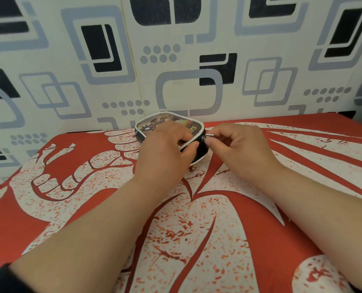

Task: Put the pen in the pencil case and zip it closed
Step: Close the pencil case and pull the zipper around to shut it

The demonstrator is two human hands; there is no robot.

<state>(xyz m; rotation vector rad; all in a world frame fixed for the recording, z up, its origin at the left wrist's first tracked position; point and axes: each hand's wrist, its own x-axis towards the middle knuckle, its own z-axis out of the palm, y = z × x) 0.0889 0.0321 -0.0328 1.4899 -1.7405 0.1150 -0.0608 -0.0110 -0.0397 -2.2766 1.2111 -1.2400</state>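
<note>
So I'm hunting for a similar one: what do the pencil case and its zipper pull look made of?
Pencil case: probably fabric sides with a glossy printed top and white piping; it dents slightly under the left hand. Zipper pull, pinched by the right hand: shiny silver, likely metal.

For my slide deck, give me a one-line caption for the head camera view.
Left hand steadies the pencil case while right hand pinches its zipper pull.
</note>
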